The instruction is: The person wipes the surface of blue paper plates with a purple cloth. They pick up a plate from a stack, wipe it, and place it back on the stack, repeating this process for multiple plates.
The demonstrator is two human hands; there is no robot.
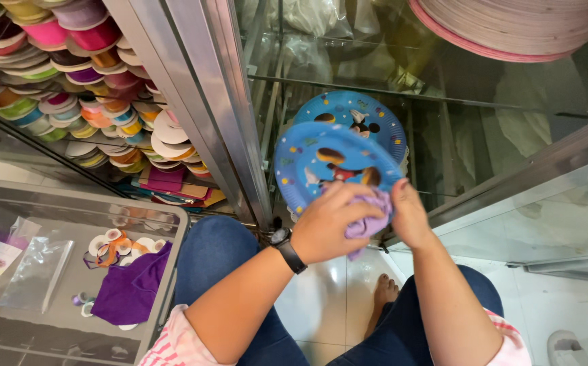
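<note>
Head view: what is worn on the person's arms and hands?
Both hands are bare. The left hand has a black wristwatch with a dark band at the wrist; the right hand wears nothing. Short pink-and-white striped sleeves show at the upper arms.

The person wears a short-sleeved top striped in pink and white [175, 342], its sleeves ending above the elbows, and dark blue denim trousers [216, 254]. A black wristwatch with a round dark face and black strap [286, 248] circles the left wrist. One bare foot [383, 291] shows between the knees.
</note>
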